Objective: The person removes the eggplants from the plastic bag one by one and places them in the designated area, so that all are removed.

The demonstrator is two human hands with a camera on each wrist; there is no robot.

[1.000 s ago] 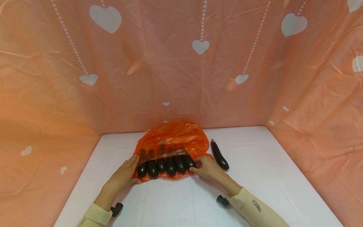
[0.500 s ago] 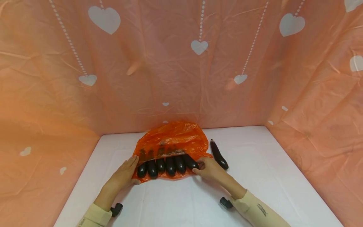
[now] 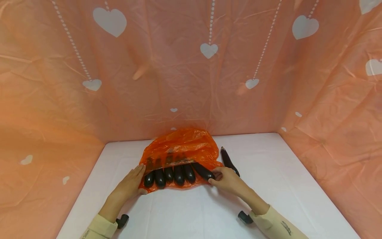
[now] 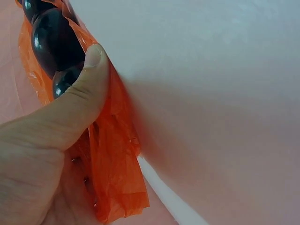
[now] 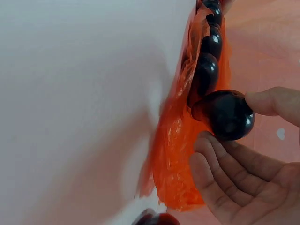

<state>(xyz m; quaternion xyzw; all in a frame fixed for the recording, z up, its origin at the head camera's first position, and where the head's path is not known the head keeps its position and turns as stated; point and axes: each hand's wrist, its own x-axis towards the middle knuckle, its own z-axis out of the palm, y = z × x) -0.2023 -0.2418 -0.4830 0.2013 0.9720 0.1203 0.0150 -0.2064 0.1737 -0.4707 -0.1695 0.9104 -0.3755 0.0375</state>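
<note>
An orange plastic bag (image 3: 179,141) lies at the back of the table, its mouth toward me. Several dark, glossy eggplants (image 3: 179,176) stick out of it side by side, their stem ends showing dimly through the film. My left hand (image 3: 130,182) pinches the bag's left edge; its thumb (image 4: 93,70) lies along the rim beside an eggplant. With thumb and fingers, my right hand (image 3: 228,179) holds the rounded end of the rightmost eggplant (image 5: 229,115), which slants out of the mouth toward the right. Its stem end is hidden in the bag.
One more eggplant (image 3: 228,161) lies loose on the white tabletop (image 3: 185,219), just right of the bag and behind my right hand. Orange sheeting with white hearts (image 3: 209,50) walls in the back and both sides. Black wrist devices (image 3: 245,217) sit under both forearms.
My right hand has drawn the rightmost eggplant right and partway out of the bag, away from the row. My left hand has stayed at the bag's left edge.
</note>
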